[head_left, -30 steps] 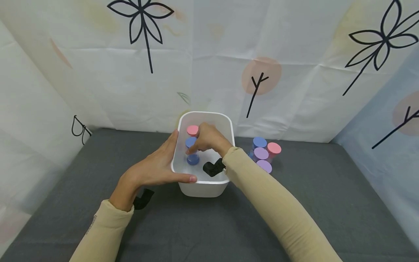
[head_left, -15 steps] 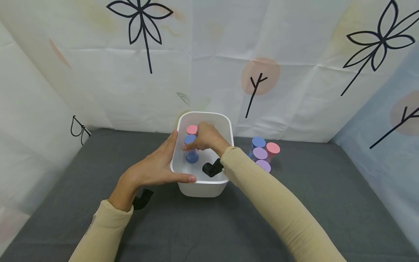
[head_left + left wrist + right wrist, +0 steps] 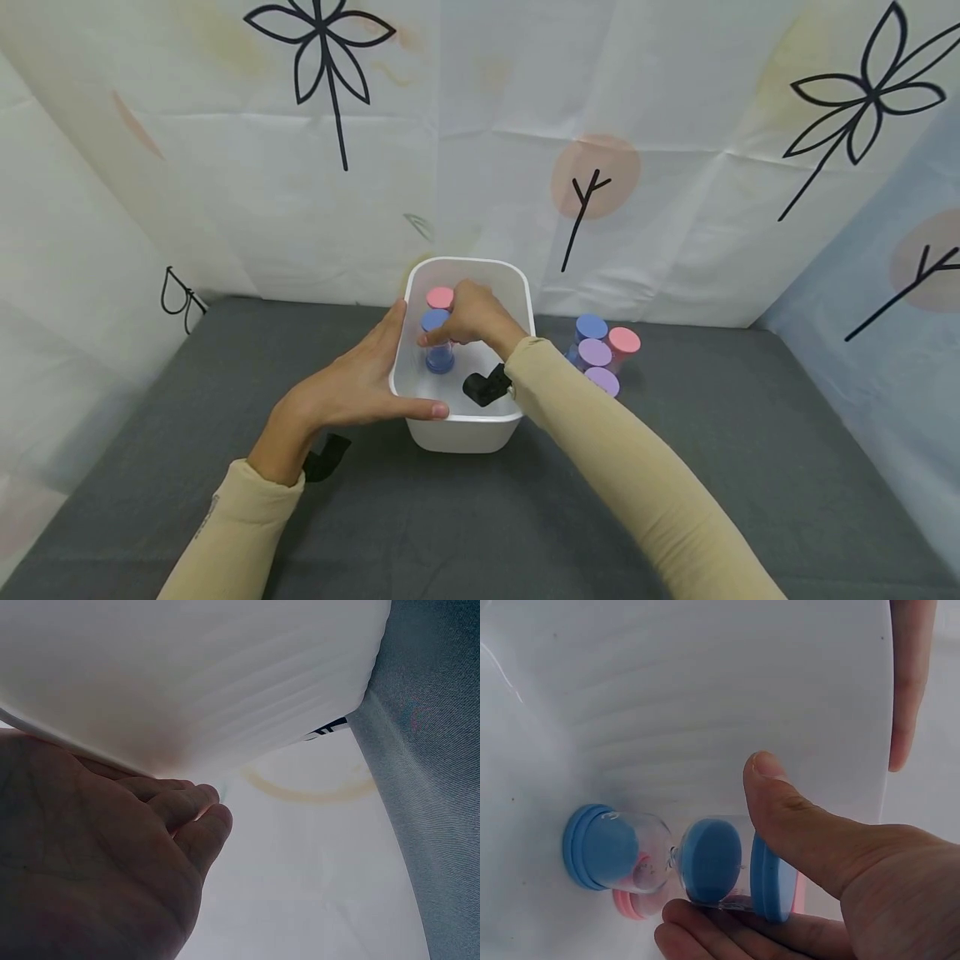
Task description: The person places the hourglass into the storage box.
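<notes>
A white plastic bin (image 3: 465, 435) stands on the table. My left hand (image 3: 347, 379) rests against its left side, fingers straight along the outer wall under the rim, thumb across the near rim. Inside the bin, a blue-capped hourglass (image 3: 438, 357) stands upright near the left wall. Behind it is a pink-capped hourglass (image 3: 440, 297), partly hidden. My right hand (image 3: 477, 318) reaches in around the blue hourglass. In the right wrist view, the straight thumb (image 3: 795, 817) overlaps the upper cap, its tip lifted clear, while the fingers (image 3: 727, 934) lie along the other side.
To the right of the bin stands a cluster of hourglasses: a blue one (image 3: 592, 326), a pink one (image 3: 623, 341) and purple ones (image 3: 595, 353), partly behind the right sleeve (image 3: 600, 450). A patterned cloth (image 3: 495, 183) hangs behind the grey table (image 3: 750, 433).
My right thumb has straightened and moved left and up, away from the blue hourglass. The hourglass still stands in the same place, and the left hand has stayed on the bin.
</notes>
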{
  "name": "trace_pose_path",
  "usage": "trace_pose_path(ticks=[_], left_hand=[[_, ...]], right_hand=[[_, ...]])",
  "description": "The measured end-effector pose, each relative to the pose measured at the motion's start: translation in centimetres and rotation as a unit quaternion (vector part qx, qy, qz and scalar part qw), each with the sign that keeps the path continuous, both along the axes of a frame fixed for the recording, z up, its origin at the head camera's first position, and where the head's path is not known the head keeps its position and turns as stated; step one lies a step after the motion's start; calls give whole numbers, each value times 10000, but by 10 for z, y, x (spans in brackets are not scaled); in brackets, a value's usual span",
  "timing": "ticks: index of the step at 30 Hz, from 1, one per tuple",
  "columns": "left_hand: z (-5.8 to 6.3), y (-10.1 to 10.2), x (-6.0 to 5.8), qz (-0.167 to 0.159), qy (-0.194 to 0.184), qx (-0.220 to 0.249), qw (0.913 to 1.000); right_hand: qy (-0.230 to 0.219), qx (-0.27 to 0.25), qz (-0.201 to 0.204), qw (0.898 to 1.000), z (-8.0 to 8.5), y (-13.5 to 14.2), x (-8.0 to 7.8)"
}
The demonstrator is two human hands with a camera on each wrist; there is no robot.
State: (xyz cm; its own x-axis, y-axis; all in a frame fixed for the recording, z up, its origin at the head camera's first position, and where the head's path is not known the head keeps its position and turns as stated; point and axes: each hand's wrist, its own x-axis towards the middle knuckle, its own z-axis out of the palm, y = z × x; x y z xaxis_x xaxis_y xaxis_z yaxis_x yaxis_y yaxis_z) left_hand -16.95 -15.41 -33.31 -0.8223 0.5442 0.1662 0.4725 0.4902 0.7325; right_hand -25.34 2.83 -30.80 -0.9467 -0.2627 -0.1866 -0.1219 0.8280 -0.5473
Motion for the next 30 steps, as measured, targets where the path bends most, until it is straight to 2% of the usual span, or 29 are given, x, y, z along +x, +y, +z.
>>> trace_pose_path(ticks=[7,13,18,22,26,30], left_hand=[[-1,-2,0,67,13,-80,9999],[-1,-3,0,87,53,-171,9998],[-2,-2,0,41,1,-76,10000],[-3,-1,-1,51,-56,27,10000],[-1,0,-1,-4,-60,112,9999],[11,4,6,-67,-101,262,9996]], right_hand=[[50,43,-30,10000,3,0,0],[215,7,-81,9997,14,8,3],[126,-692,-122,9974,26,27,9],[265,-1363,-180,9902,34,47,18],[408,-2041,-197,9779,35,70,31],[473,-2750,-287,9599,35,95,49]])
